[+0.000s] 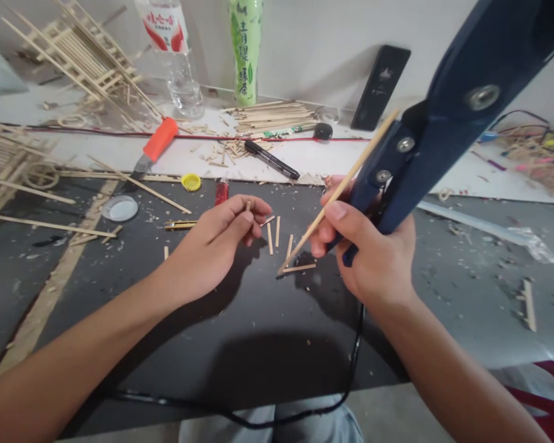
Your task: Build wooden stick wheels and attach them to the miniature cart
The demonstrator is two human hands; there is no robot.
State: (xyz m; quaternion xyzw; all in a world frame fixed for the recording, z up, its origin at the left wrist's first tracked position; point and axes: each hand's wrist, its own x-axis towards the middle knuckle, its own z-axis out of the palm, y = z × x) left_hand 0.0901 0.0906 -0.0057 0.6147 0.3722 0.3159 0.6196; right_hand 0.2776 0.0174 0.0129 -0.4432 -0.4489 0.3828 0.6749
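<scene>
My left hand [221,246] is closed in a pinch, and the tip of a short wooden stick [248,206] shows between thumb and fingers. In my right hand [373,246] are a dark blue riveted hand tool [447,104] with two handles and a long thin wooden stick [351,175]. The long stick slants down left under my thumb, its lower end near the dark work surface [268,320]. Between my hands lie several short cut stick pieces [277,232]. The tool's far end runs out of view at the upper right.
A black cord [357,351] loops along the front edge. Behind are a marker [272,160], a pile of sticks [277,117], an orange-handled knife [160,140], a bottle [175,67] and a green bottle [244,55]. Wooden stick models [83,49] stand at left.
</scene>
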